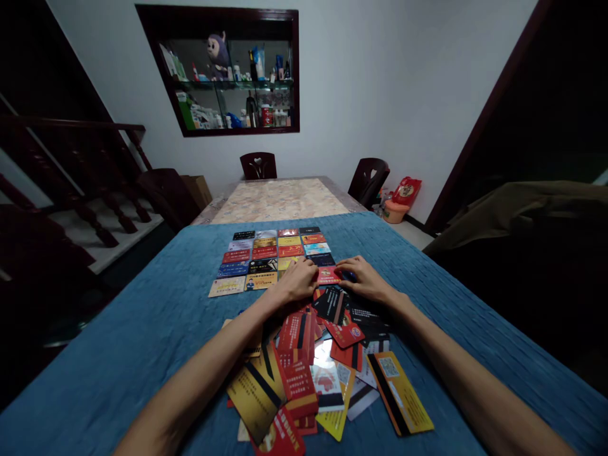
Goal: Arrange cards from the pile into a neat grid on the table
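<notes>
While both hands rest at the near edge of the card grid [273, 256], a red card [329, 275] is being set into the grid's nearest row, at its right-hand end. The step in hand is judged to be placement: the card lies flat on the blue worktop cover [142, 329], between the two hands and just beside the last laid card.

The left hand [299, 280] is held palm down, fingers curled, its fingertips touching the left edge of the red card. The right hand [365, 280] is likewise palm down, fingers extended toward the card's right edge. No closed grip is seen on either hand; the card is pressed or nudged rather than pinched. Whether the right fingertips make contact cannot be told with certainty.

Both forearms are extended forward from the near edge of the worktop, passing on either side of the loose card pile [313, 361], which lies on the near side of the grid.

The next move is judged to call for squaring the card with its row, then drawing another from the pile.
</notes>
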Motion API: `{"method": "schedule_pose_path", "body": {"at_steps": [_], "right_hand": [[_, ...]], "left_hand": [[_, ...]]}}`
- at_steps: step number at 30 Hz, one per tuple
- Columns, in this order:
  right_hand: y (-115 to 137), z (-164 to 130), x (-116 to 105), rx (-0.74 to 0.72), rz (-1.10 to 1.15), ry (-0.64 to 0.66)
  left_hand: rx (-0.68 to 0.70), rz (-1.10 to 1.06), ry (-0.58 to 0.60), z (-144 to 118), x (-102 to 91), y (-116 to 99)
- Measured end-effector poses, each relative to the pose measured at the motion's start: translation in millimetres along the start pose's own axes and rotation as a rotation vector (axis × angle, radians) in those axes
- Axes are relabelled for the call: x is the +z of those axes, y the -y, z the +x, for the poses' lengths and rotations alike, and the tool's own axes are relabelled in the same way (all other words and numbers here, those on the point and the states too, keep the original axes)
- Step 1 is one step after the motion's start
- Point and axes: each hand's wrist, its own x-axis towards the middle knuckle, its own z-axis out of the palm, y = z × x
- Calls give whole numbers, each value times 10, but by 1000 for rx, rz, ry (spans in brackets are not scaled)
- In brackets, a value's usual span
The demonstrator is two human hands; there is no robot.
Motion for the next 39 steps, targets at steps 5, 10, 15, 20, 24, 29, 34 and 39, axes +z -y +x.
{"method": "schedule_pose_path", "body": {"at_steps": [5, 10, 15, 20, 24, 29, 34, 39], "right_hand": [[3, 9, 11, 9, 11, 31], [-16, 4, 41, 23, 3, 29], [-7, 4, 53, 36, -14, 32], [27, 6, 61, 81, -52, 25], [52, 4, 69, 118, -79, -3], [78, 7, 79, 134, -106, -12], [99, 2, 77, 143, -113, -8], [108, -23, 39, 124, -85, -45]], "left_hand": [[-2, -15, 36, -4, -16, 3], [8, -19, 36, -25, -21, 7], [7, -15, 28, -24, -15, 8], [-13, -10, 7, -15, -4, -7], [-36, -14, -4, -9, -1, -23], [-40, -1, -2, 7, -5, -37], [-45, 24, 31, 1, -35, -58], [-44, 65, -39, -121, -123, -188]]}}
